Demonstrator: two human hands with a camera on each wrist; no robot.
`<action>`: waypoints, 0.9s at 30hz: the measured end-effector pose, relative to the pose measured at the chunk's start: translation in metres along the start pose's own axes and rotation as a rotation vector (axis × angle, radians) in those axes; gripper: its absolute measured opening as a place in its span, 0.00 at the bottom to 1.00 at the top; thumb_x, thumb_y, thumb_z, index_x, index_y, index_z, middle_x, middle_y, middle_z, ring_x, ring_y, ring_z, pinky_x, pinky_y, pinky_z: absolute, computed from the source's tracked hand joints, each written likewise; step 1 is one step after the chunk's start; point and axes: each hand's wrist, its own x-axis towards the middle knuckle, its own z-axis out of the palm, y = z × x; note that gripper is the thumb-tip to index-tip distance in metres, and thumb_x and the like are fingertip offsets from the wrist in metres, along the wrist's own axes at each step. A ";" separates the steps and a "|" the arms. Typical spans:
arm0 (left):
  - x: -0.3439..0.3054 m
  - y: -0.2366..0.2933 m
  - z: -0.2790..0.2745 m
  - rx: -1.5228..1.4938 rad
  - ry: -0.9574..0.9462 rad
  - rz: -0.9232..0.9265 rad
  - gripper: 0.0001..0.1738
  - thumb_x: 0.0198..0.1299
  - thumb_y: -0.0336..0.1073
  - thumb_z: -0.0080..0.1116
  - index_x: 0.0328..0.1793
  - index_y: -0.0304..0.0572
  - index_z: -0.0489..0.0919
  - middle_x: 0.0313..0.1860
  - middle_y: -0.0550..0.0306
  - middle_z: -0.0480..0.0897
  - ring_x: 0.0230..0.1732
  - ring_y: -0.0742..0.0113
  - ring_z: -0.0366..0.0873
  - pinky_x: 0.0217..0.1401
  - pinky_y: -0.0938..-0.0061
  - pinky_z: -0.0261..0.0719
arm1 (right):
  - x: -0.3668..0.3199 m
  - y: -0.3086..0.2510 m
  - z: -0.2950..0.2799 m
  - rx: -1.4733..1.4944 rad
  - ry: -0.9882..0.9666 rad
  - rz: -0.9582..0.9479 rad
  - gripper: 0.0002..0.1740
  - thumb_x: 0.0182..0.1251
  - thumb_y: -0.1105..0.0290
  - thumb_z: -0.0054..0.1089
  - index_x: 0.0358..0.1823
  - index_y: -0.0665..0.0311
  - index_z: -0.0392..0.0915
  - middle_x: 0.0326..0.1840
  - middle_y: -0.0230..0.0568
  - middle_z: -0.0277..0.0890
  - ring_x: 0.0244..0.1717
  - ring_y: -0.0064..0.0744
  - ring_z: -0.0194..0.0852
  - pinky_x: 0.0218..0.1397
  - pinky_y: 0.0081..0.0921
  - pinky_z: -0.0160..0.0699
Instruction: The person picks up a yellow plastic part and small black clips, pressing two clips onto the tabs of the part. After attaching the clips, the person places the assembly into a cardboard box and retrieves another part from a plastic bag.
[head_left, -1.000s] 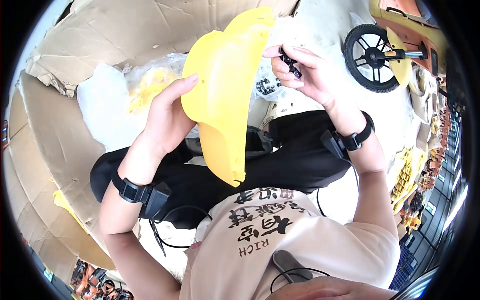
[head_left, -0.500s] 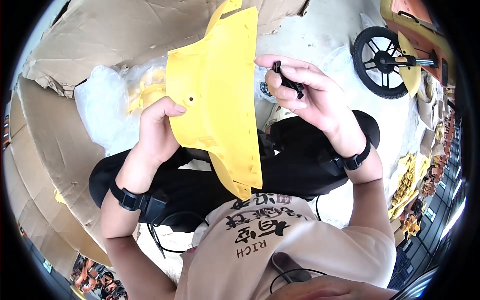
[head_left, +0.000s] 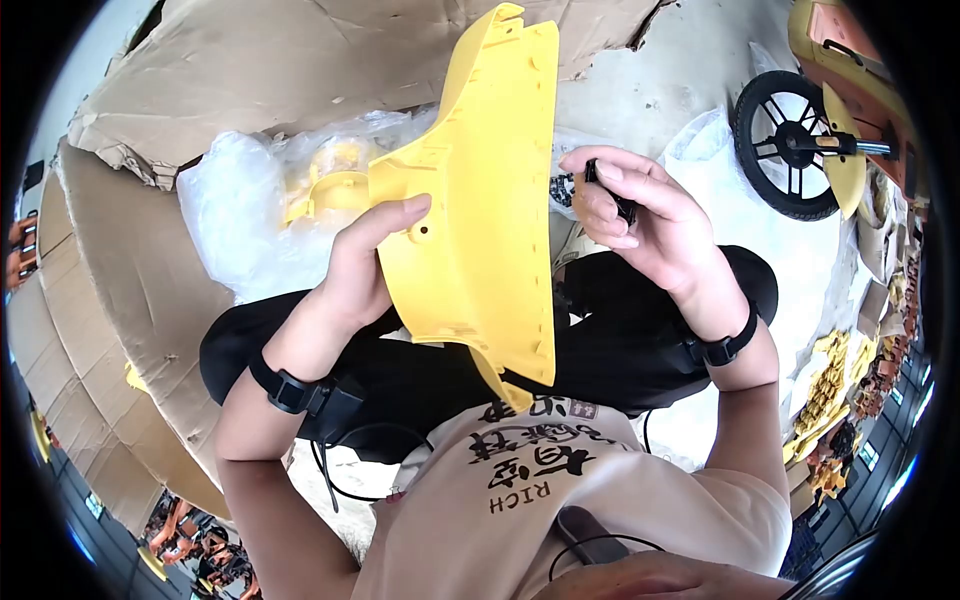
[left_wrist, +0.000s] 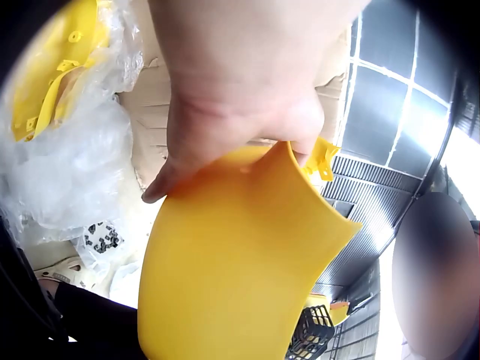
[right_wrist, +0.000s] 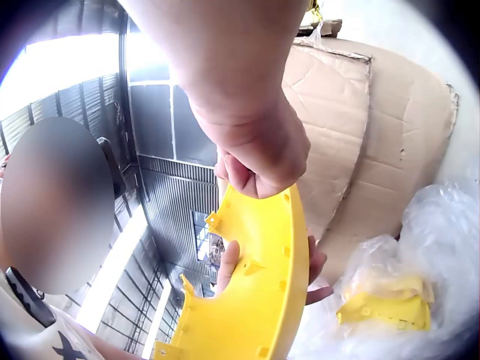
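Note:
A curved yellow plastic panel stands upright in front of the chest, its inner side with small tabs and a hole turned to the head view. My left hand grips its left edge, thumb beside the hole. In the left wrist view the smooth outer face of the panel shows below the hand. My right hand holds small black plastic pieces in its curled fingers, with the index fingertip close to the panel's right edge. The right wrist view hides these pieces behind the hand.
Clear plastic bags with more yellow parts lie on cardboard to the left. Small black parts sit in a bag behind the right hand. At the far right stands a black wheel on an orange vehicle.
The left hand has turned the yellow panel, so its inner side with tabs and hole now faces the head view instead of the smooth outside. The right hand keeps the black pieces.

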 end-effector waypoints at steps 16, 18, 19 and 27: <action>0.017 -0.007 0.004 0.492 0.098 0.362 0.52 0.50 0.38 0.55 0.84 0.40 0.48 0.79 0.44 0.58 0.79 0.54 0.56 0.78 0.62 0.57 | 0.000 -0.004 -0.005 -0.037 0.020 -0.052 0.23 0.75 0.71 0.55 0.68 0.73 0.70 0.45 0.34 0.75 0.31 0.14 0.58 0.28 0.13 0.54; 0.017 -0.008 0.005 0.487 0.094 0.358 0.52 0.50 0.38 0.55 0.84 0.40 0.48 0.79 0.44 0.58 0.79 0.54 0.56 0.78 0.62 0.57 | -0.001 -0.004 -0.007 -0.044 0.013 -0.054 0.24 0.75 0.72 0.55 0.69 0.72 0.70 0.45 0.35 0.75 0.31 0.14 0.57 0.28 0.13 0.53; 0.017 -0.009 0.005 0.483 0.098 0.358 0.52 0.50 0.38 0.55 0.84 0.40 0.48 0.79 0.45 0.58 0.79 0.54 0.56 0.78 0.62 0.57 | -0.001 -0.003 -0.008 -0.044 0.006 -0.048 0.25 0.75 0.73 0.53 0.71 0.73 0.67 0.46 0.35 0.74 0.31 0.14 0.57 0.28 0.11 0.54; 0.018 -0.011 0.005 0.502 0.101 0.359 0.52 0.50 0.38 0.55 0.84 0.40 0.48 0.79 0.45 0.58 0.79 0.54 0.56 0.78 0.62 0.56 | 0.000 0.001 -0.012 0.000 0.014 -0.077 0.26 0.76 0.72 0.54 0.71 0.73 0.66 0.46 0.35 0.74 0.31 0.14 0.57 0.29 0.11 0.55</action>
